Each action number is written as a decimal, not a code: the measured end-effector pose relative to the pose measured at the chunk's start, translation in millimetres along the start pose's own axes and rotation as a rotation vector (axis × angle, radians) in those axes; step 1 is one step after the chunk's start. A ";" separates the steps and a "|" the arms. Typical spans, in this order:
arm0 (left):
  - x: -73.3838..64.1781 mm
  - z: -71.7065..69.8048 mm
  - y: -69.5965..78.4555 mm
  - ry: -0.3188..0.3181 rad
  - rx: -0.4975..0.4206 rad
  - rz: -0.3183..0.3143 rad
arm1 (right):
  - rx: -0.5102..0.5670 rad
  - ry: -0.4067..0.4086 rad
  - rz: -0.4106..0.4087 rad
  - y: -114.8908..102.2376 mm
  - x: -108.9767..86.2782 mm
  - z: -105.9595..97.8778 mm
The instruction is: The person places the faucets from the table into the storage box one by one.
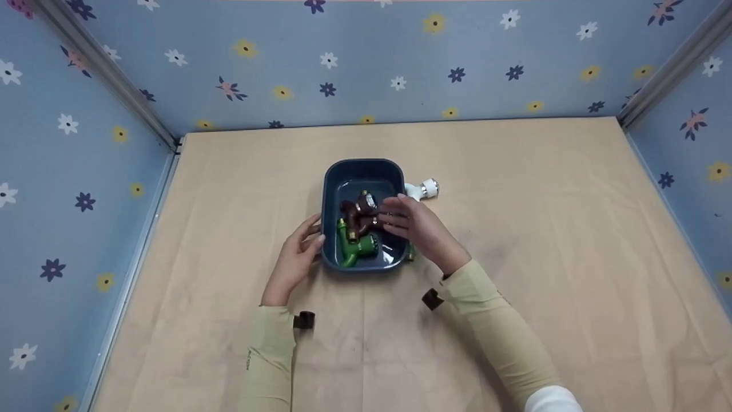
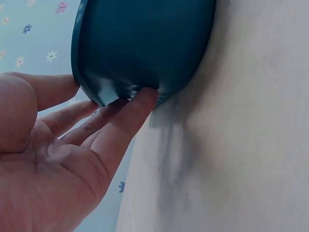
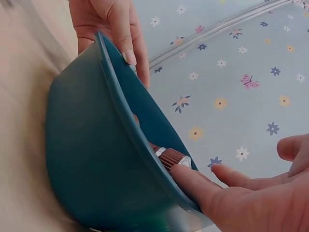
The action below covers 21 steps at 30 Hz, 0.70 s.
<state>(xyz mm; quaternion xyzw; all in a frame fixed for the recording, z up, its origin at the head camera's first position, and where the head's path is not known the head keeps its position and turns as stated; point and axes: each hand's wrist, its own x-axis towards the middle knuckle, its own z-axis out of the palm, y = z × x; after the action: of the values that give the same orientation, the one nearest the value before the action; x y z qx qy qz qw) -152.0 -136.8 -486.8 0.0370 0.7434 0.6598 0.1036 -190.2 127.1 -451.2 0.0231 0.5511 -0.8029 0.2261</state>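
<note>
A dark blue plastic basin stands in front of me with several toy-like taps in it. Two dark red-brown taps lie against each other, and a green tap lies nearest me. My left hand touches the basin's left side, thumb at the rim and fingers extended along the wall. My right hand hangs over the right rim, fingers extended, holding nothing. In the right wrist view its fingertip overlaps the ribbed knob of a brown tap.
Beyond the basin's right side a white tap lies on the beige-covered table. A bit of green tap shows beside the basin under my right hand. Blue flowered panels stand at the back and both sides.
</note>
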 end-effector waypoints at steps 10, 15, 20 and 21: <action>2.3 1.2 -5.7 0.015 0.028 0.001 | 0.044 -0.049 -0.039 3.6 -11.9 -6.8; 6.1 1.1 -16.8 0.036 0.054 0.011 | 0.057 -0.046 -0.055 3.0 -19.3 -11.0; 6.1 1.3 -17.1 0.039 0.059 0.001 | 0.072 -0.033 -0.069 1.3 -25.4 -15.6; 6.3 1.3 -17.0 0.042 0.062 -0.001 | 0.073 -0.033 -0.072 0.6 -26.4 -16.5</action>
<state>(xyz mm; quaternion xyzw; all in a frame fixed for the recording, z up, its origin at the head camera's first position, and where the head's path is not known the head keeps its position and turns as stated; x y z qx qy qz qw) -156.6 -136.5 -504.5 0.0260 0.7655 0.6370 0.0871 -169.8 150.6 -450.6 -0.0019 0.5180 -0.8304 0.2050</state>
